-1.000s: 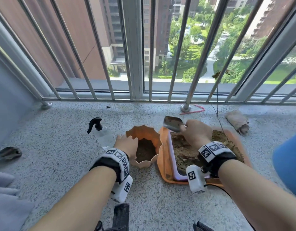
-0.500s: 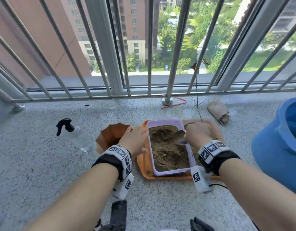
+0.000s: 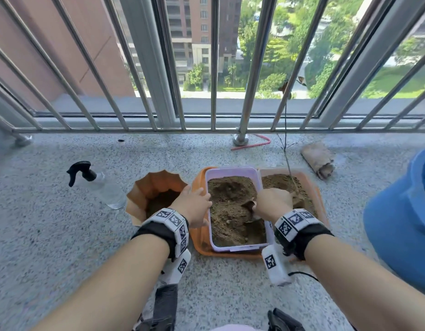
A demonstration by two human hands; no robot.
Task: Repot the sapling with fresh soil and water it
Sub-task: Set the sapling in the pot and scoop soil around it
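An orange scalloped pot (image 3: pixel 144 189) with some soil at its bottom stands left of a lilac tub (image 3: pixel 227 172) full of brown soil. My left hand (image 3: pixel 192 205) grips the pot's right rim, next to the tub's left wall. My right hand (image 3: pixel 273 203) holds a small trowel (image 3: pixel 250 206) whose blade is dug into the tub's soil. The thin bare sapling (image 3: pixel 286 144) stands in the soil of a peach planter (image 3: pixel 311 187) right of the tub. A clear spray bottle (image 3: pixel 103 187) with a black trigger lies left of the pot.
The tub sits in an orange tray (image 3: pixel 198 237) on the speckled balcony floor. A steel railing (image 3: pixel 252 72) runs along the far edge. A blue bucket (image 3: pixel 402 220) stands at the right, a rolled brown bundle (image 3: pixel 317 160) behind the planter, a red wire (image 3: pixel 254 144) by a rail post.
My right hand has brought the trowel from above the pot's side down into the tub's soil. The view has shifted right, with the bucket more in view.
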